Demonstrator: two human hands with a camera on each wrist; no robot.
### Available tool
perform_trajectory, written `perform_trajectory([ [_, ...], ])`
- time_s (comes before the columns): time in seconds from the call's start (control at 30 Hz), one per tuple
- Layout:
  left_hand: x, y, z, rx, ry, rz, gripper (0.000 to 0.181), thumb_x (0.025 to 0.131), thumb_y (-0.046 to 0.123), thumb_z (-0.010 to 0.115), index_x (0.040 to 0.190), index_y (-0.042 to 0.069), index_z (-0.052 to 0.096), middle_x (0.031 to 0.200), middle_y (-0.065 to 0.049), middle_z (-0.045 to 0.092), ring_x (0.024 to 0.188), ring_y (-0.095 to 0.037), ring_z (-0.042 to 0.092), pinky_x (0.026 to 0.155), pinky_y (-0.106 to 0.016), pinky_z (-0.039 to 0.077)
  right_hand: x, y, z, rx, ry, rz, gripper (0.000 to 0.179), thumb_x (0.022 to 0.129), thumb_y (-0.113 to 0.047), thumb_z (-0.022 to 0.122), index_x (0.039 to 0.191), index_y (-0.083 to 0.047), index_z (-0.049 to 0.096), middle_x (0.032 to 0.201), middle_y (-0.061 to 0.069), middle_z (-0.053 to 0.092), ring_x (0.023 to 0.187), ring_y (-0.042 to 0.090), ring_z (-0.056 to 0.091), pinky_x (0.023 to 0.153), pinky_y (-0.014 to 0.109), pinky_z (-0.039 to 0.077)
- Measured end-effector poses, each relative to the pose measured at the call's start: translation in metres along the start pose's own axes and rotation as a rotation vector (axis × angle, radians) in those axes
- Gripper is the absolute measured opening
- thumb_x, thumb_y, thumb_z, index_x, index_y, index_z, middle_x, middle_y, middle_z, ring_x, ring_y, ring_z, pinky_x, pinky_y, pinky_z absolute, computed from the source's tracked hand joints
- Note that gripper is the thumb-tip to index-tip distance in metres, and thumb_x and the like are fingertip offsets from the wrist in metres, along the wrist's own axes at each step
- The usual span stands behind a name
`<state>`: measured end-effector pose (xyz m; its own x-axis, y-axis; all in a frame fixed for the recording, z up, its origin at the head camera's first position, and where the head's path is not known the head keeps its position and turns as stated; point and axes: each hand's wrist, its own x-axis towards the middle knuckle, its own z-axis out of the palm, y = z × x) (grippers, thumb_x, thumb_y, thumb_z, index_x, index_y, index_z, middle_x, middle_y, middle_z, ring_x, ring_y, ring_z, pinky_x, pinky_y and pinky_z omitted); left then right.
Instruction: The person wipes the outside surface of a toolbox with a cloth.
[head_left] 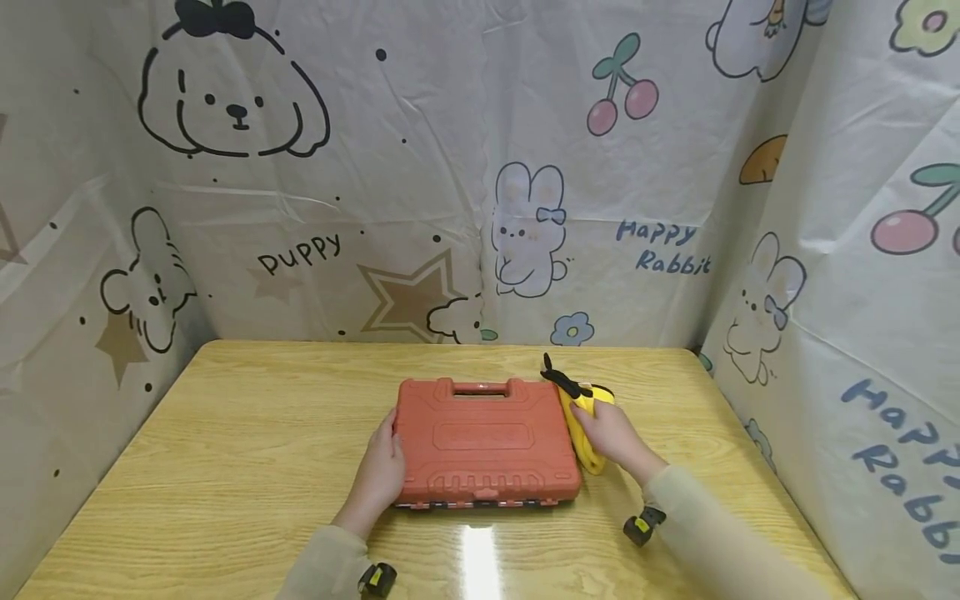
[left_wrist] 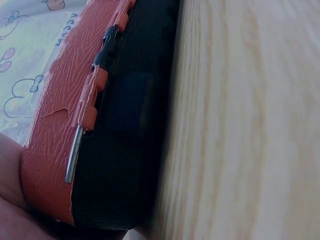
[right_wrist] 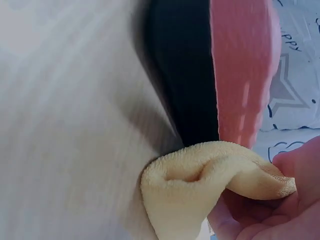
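Your left hand (head_left: 379,469) touches the red case (head_left: 483,436), grip unclear; your right hand (head_left: 609,431) pinches the yellow cloth (head_left: 582,443). Between them the case lies crosswise on the bench (head_left: 270,417), the cloth running front-to-back along its right side.

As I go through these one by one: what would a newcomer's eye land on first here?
Most likely the large red case lying near the middle of the wooden table, with the left hand at its left edge. Next, the bright yellow cloth by its right side, held by the right hand. Behind them, the cartoon-printed backdrop also draws the eye.
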<state>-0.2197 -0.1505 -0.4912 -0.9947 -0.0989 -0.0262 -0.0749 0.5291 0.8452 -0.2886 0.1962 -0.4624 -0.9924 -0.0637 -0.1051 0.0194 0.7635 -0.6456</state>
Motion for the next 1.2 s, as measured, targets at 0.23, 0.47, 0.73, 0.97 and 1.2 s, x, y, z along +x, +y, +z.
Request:
perform_trajectory([
  [0.23, -0.001, 0.002, 0.000, 0.005, -0.001, -0.003, 0.052, 0.111, 0.006, 0.026, 0.160, -0.009, 0.020, 0.159, -0.038, 0.029, 0.149, -0.052, 0.027, 0.122, -0.064, 0.027, -0.025, 0.002, 0.001, 0.000, -0.001, 0.010, 0.040, 0.108, -0.032, 0.050, 0.074, -0.011, 0.047, 0.061, -0.002, 0.045, 0.050, 0.010, 0.042, 0.048, 0.023, 0.036],
  [0.47, -0.001, 0.003, -0.001, 0.007, -0.010, 0.000, 0.052, 0.111, 0.007, 0.026, 0.160, -0.008, 0.019, 0.160, -0.037, 0.027, 0.150, -0.053, 0.026, 0.122, -0.064, 0.026, -0.049, 0.006, 0.002, 0.027, -0.006, 0.038, 0.035, 0.107, -0.030, 0.053, 0.079, -0.009, 0.051, 0.065, 0.000, 0.048, 0.052, 0.011, 0.045, 0.049, 0.023, 0.039],
  [0.73, -0.001, 0.001, -0.001, 0.004, -0.012, 0.002, 0.052, 0.111, 0.007, 0.026, 0.160, -0.009, 0.018, 0.160, -0.038, 0.028, 0.150, -0.053, 0.027, 0.122, -0.064, 0.027, -0.072, 0.011, 0.003, 0.048, -0.001, 0.032, 0.031, 0.106, -0.025, 0.056, 0.080, -0.009, 0.054, 0.067, 0.001, 0.050, 0.054, 0.012, 0.046, 0.050, 0.024, 0.039],
  [0.97, -0.001, 0.000, 0.000, 0.005, -0.012, 0.011, 0.052, 0.111, 0.006, 0.026, 0.160, -0.009, 0.018, 0.160, -0.038, 0.028, 0.150, -0.053, 0.026, 0.122, -0.064, 0.026, -0.086, 0.011, 0.003, 0.042, 0.002, 0.010, 0.032, 0.105, -0.024, 0.058, 0.077, -0.009, 0.053, 0.065, 0.001, 0.051, 0.055, 0.013, 0.048, 0.051, 0.025, 0.040],
  [1.2, -0.001, 0.000, -0.001, 0.009, -0.007, 0.009, 0.052, 0.111, 0.006, 0.025, 0.159, -0.010, 0.018, 0.160, -0.038, 0.027, 0.150, -0.053, 0.026, 0.123, -0.064, 0.025, -0.096, 0.012, 0.003, 0.045, 0.002, -0.005, 0.031, 0.104, -0.021, 0.059, 0.076, -0.009, 0.054, 0.066, 0.000, 0.051, 0.056, 0.014, 0.048, 0.052, 0.024, 0.040],
])
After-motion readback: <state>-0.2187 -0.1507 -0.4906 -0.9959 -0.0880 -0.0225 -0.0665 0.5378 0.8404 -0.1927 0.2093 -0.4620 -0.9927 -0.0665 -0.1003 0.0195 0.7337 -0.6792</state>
